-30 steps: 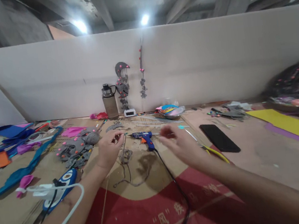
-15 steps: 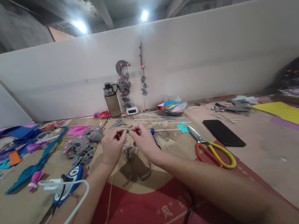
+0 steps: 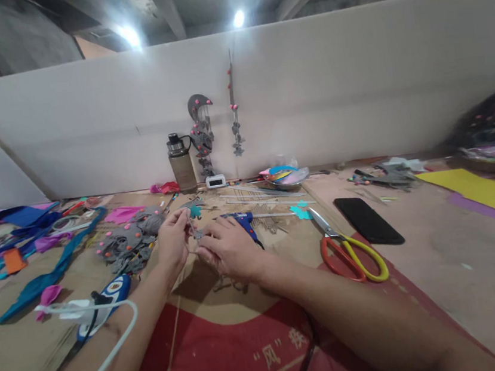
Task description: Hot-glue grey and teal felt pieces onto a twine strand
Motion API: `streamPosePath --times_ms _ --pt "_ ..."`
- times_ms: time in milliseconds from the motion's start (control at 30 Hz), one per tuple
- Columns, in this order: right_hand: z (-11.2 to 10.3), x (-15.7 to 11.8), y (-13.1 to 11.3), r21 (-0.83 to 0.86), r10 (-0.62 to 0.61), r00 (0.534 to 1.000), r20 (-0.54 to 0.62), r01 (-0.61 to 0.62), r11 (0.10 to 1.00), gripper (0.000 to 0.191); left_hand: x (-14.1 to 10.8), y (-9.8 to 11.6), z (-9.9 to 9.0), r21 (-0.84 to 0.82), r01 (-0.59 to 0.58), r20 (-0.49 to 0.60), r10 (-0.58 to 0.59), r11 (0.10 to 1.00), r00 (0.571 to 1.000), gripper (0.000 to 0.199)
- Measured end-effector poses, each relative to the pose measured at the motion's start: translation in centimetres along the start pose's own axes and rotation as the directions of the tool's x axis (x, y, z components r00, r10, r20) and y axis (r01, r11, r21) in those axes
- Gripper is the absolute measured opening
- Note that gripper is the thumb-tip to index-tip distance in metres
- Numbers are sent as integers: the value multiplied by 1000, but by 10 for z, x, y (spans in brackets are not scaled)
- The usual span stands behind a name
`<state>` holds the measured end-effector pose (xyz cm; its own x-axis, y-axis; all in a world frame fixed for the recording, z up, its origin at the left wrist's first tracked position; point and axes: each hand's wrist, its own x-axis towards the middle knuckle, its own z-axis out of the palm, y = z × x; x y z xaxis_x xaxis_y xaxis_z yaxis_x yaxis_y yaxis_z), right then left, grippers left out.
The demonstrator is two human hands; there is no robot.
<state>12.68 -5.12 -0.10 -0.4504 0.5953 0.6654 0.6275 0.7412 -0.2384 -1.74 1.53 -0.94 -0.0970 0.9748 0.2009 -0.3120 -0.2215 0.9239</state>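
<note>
My left hand (image 3: 174, 241) is closed in a pinch, with a teal felt flower (image 3: 195, 211) at its fingertips. A thin grey cord runs down from those fingers towards my right hand (image 3: 230, 249). That hand is closed too, palm down, its fingers on a small grey felt piece (image 3: 198, 234); its exact shape is partly covered. Below the hands, loose grey cord (image 3: 223, 283) lies on the cardboard. Just behind my right hand rests a blue glue gun (image 3: 245, 220), partly hidden by the fingers.
Scissors (image 3: 348, 251) with red and yellow handles and a black phone (image 3: 368, 220) lie at right. Grey felt with pink pompoms (image 3: 130, 239) lies left, near a blue-white power strip (image 3: 108, 299). A bottle (image 3: 181, 166) and small clock (image 3: 216, 181) stand by the white partition (image 3: 329, 79).
My hands have shifted a little left and lower. The right hand has turned palm down over the cord. The teal flower and the grey piece now show between the hands.
</note>
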Motion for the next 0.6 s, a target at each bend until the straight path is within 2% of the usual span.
streamPosePath --times_ms 67,133,200,267,367,400,600 --pt "-12 3 8 -54 76 997 -19 -77 996 31 5 0 -3 -110 36 -19 -39 993 999 29" --pt "-24 6 20 -112 302 953 -21 -303 946 31 9 0 -5 -162 54 -58 -64 985 996 31" --pt "-32 6 34 -254 541 840 32 -517 817 32 11 0 -7 -181 53 -82 -69 982 994 32" --pt "-34 3 49 -405 671 732 121 -581 706 38 11 0 -8 -178 41 -75 -55 983 996 31" --pt "-26 -6 65 -437 731 612 301 -593 676 44 11 -1 -7 -155 27 -57 -36 988 998 30" --pt "-22 -9 69 -415 734 592 333 -607 678 42 10 -1 -7 -148 24 -59 -33 989 998 30" --pt "-8 -16 83 -300 762 554 334 -704 644 25 12 -2 -8 -133 17 -36 -22 991 999 32"
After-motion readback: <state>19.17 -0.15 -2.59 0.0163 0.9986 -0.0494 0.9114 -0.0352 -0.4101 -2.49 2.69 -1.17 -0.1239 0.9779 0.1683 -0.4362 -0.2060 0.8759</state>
